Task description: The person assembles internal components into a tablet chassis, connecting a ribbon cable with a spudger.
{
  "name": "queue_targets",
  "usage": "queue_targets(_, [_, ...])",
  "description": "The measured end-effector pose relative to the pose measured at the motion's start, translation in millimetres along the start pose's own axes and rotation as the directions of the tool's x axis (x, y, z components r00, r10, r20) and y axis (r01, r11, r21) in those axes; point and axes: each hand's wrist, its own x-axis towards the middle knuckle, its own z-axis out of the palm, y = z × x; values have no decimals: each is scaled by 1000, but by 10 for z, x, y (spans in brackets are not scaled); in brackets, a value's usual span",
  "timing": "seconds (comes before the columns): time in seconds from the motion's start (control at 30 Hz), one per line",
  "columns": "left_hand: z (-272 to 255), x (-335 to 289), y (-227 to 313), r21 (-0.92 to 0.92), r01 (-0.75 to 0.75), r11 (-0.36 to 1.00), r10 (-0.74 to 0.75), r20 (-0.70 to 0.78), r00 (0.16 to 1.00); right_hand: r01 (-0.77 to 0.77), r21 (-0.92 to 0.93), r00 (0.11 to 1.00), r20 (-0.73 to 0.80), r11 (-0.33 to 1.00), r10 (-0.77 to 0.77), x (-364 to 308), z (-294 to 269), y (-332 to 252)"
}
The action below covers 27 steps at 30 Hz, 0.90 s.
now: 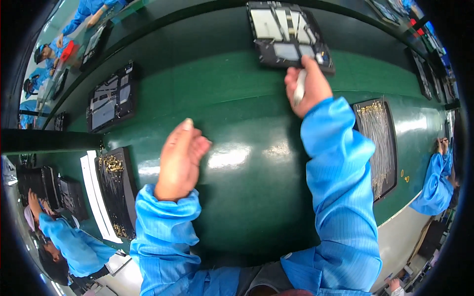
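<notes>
At the far side lies an opened tablet-like device (284,37), a black frame with pale battery-like panels, flat cables and small boards. My right hand (308,89) reaches to its near edge, and a fingertip overlaps that edge. Closed in the same hand is a small white stick-like tool (299,86); its exact kind cannot be made out. Above the middle of the green table hovers my left hand (180,160), its fingers loosely curled and apart, with nothing visible in them. Nearest to it is a black tray (129,172) of thin dark cables with gold-coloured ends.
Right of my right arm, a black tray (393,172) holds grey cables. White strips (96,197) lie beside the left tray. Another opened device (111,96) rests at the far left. Small yellow rings (405,176) lie at right. Co-workers in blue sit on both sides.
</notes>
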Motion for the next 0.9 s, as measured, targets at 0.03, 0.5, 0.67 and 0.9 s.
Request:
queue_targets(0.03, [95, -96, -28, -7, 98, 995, -97, 47, 994, -52, -48, 995, 79, 997, 56, -183, -67, 108])
queue_targets(0.5, [-108, -1132, -41, 322, 211, 923, -323, 350, 879, 166, -923, 441, 384, 346, 811, -2329, -1200, 1249])
queue_targets(0.67, [-418, -1033, -82, 887, -133, 442, 212, 41, 976, 131, -963, 476, 271, 237, 837, -2381, -1190, 1267])
queue_targets(0.9, [-1864, -919, 93, 860, 502, -88, 759, -269, 593, 62, -947, 447, 309, 315, 839, -2328, -1330, 1337])
